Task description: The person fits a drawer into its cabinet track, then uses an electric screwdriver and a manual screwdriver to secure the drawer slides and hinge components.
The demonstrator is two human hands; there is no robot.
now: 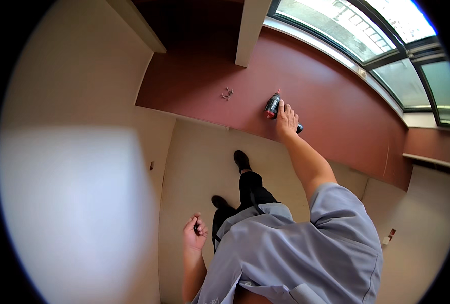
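Observation:
A black and red cordless drill (pixel 271 106) with a red bit lies on its side on the reddish-brown counter (pixel 331 116). Over its handle my right hand (pixel 288 120) is closed, and the dark handle end shows beyond the fingers. My left hand (pixel 195 234) hangs low beside my body with curled fingers around a small black object (pixel 196 226), too hidden to name. Left of the drill, several small screws (pixel 227 94) are scattered in a loose group on the counter.
A pale upright post (pixel 252 35) stands on the counter's far side. Dark-framed windows (pixel 387 55) line the back right. A wall (pixel 83 91) rises at my left. Below the counter edge, my shoes (pixel 241 160) are on a light floor (pixel 199 167).

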